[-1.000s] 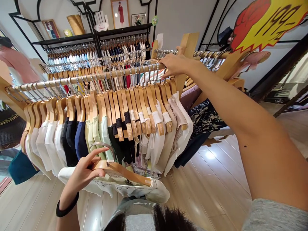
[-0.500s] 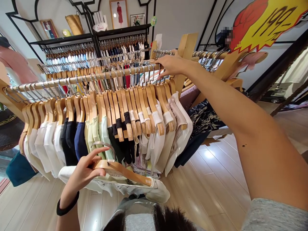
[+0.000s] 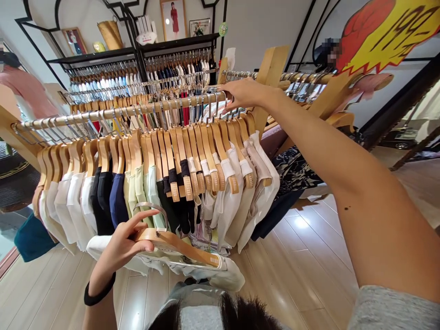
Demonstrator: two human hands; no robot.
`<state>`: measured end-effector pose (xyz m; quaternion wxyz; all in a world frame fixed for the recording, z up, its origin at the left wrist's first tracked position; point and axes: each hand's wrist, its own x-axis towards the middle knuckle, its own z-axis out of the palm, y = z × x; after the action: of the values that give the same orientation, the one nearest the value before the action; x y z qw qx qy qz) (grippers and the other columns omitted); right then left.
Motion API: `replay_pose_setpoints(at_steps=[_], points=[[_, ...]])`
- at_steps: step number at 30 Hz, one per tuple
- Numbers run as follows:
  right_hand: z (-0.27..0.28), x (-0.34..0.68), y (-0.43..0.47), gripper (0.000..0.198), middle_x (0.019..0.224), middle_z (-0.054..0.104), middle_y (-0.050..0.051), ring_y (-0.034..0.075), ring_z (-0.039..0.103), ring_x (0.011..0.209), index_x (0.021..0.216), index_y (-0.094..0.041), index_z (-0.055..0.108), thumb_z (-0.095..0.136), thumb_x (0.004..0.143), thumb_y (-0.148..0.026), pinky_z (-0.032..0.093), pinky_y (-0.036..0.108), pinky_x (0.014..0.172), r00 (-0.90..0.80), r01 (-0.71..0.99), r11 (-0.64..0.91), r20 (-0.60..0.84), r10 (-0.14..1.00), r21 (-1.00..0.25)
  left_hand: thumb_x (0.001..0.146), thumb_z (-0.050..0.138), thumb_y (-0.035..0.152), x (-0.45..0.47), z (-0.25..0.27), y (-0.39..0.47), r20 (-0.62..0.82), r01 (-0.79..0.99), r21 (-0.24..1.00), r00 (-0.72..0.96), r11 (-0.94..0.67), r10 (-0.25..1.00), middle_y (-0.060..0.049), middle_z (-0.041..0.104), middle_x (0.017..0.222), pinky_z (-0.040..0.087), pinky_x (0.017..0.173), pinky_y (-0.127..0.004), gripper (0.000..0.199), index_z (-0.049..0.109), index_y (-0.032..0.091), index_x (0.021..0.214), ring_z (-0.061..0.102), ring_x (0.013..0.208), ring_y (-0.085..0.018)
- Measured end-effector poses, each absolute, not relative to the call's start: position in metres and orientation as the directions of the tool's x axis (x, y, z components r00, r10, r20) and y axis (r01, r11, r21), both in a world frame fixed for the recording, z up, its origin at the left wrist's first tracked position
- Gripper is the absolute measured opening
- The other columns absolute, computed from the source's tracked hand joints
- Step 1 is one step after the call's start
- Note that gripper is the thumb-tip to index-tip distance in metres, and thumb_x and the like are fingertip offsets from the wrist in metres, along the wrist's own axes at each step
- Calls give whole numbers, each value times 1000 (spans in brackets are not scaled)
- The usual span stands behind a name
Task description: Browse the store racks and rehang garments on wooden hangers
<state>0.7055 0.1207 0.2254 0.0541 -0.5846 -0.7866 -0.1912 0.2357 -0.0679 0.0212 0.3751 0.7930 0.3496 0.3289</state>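
My left hand is closed around the neck of a wooden clothes hanger, which carries a white top. Its metal hook points up, off the rail, in front of the hanging clothes. With the arm stretched out, my right hand is wrapped over the right part of the wooden clothes rail, against the hanger hooks there; its fingertips are partly hidden. Below the rail hang several garments on wooden hangers: white tops, black ones, a navy one and pale green ones.
A wooden post stands just right of my right hand. A yellow and red price sign juts in at upper right. More racks and a black shelf are behind. At far left stands a person in pink. Pale floorboards lie below.
The view has shifted slightly, so the rack sits a little further right. Both hands keep their holds, and the hanger with the white top stays in front of the rack.
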Motion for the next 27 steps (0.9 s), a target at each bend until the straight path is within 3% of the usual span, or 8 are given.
replay_pose_setpoints(at_steps=[5, 12, 17, 21, 25, 27], points=[[228, 693, 117, 103, 163, 36, 18, 43, 39, 145, 164, -13, 27, 62, 84, -68, 31, 67, 115, -371, 925, 323, 294, 881, 200, 80, 71, 73, 237, 19, -66, 298, 281, 812, 553, -511, 778, 3, 51, 59, 41, 50, -18, 76, 69, 14, 129, 46, 55, -12], [228, 681, 121, 93, 159, 43, 20, 40, 42, 144, 155, -5, 41, 72, 84, -56, 36, 59, 117, -403, 914, 363, 302, 864, 183, 82, 71, 71, 240, 23, -65, 296, 299, 802, 553, -517, 779, 3, 51, 62, 39, 51, -20, 75, 68, 13, 129, 46, 57, -13], [227, 689, 124, 92, 158, 44, 19, 41, 43, 144, 157, -6, 39, 78, 86, -49, 34, 63, 117, -387, 921, 347, 303, 871, 180, 83, 69, 73, 240, 22, -65, 285, 295, 811, 555, -505, 782, 5, 47, 61, 38, 51, -19, 77, 66, 12, 131, 41, 57, -12], [229, 690, 123, 99, 165, 34, 13, 38, 35, 150, 163, -15, 27, 84, 85, -36, 29, 62, 120, -379, 923, 343, 246, 892, 176, 84, 66, 74, 239, 20, -65, 258, 321, 812, 551, -487, 794, 5, 47, 63, 37, 52, -19, 79, 64, 12, 132, 37, 57, -11], [231, 689, 123, 87, 163, 38, 14, 37, 38, 147, 159, -13, 33, 81, 88, -23, 28, 59, 120, -352, 928, 304, 244, 904, 214, 83, 67, 75, 239, 21, -64, 255, 320, 816, 550, -482, 795, 4, 47, 64, 35, 51, -19, 79, 65, 12, 131, 35, 57, -11], [230, 688, 124, 87, 163, 38, 14, 36, 37, 147, 159, -12, 33, 81, 88, -26, 27, 56, 121, -349, 930, 301, 244, 905, 213, 82, 68, 75, 239, 21, -64, 263, 318, 813, 547, -487, 795, 4, 47, 64, 34, 50, -19, 79, 66, 13, 131, 34, 57, -11]])
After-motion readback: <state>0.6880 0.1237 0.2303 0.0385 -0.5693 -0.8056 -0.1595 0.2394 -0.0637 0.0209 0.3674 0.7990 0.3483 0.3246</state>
